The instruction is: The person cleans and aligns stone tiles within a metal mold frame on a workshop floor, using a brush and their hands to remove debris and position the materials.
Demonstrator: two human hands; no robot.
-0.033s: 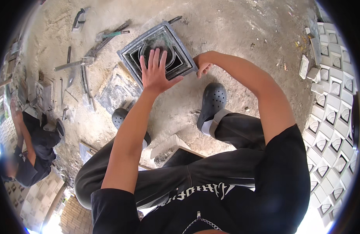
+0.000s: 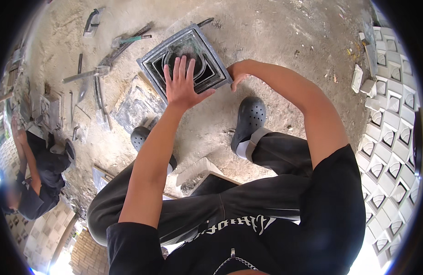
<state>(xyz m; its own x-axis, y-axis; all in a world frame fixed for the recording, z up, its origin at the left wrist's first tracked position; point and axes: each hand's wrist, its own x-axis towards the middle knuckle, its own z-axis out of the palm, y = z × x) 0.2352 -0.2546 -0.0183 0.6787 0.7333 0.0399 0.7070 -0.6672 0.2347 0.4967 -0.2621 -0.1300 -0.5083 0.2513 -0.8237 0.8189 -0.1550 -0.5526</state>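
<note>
A square grey mould (image 2: pixel 207 43) with a raised rim, nested inner frames and a curved piece inside is tilted between my hands. My left hand (image 2: pixel 180 87) lies over its inside, open, with the fingers spread and stretched out. At the mould's right corner, my right hand (image 2: pixel 238 73) grips the edge; some of its fingers are hidden. A flat square plate (image 2: pixel 139 104), smeared with grey and white, lies on the ground at the left, below the mould.
A hammer (image 2: pixel 87 74), a green-handled tool (image 2: pixel 133 39) and a trowel-like float (image 2: pixel 90 23) lie at the left. Stacked patterned blocks (image 2: pixel 390 151) stand at the right, with broken pieces (image 2: pixel 357 78) beside them. Another person (image 2: pixel 42 169) works at the far left.
The fingers of my right hand have shifted slightly at the mould's corner. My left hand and the mould have hardly moved.
</note>
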